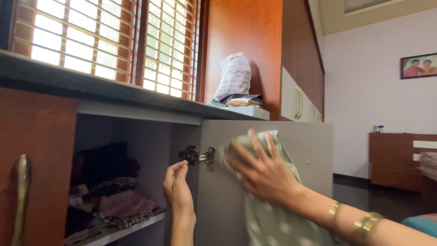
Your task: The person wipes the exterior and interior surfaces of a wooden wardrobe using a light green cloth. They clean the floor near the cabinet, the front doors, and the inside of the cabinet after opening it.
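R hand (264,175) presses cloth (273,218) on door (314,155), prob.

The cloth (268,214) under the right hand (266,175) is pale sage green with a faint lighter floral print. The open cabinet door (314,155) shows a flat grey inner face, and its hinge (198,156) is dark metal with a silvery part. The closed door (36,150) at the near side is reddish-brown wood with a brass-coloured handle (20,196). The counter (91,86) is dark grey. Folded clothes (114,200) on the shelf mix dusty pink, maroon and dark prints. Gold bangles (359,221) ring the right wrist. The bag (234,75) is white.
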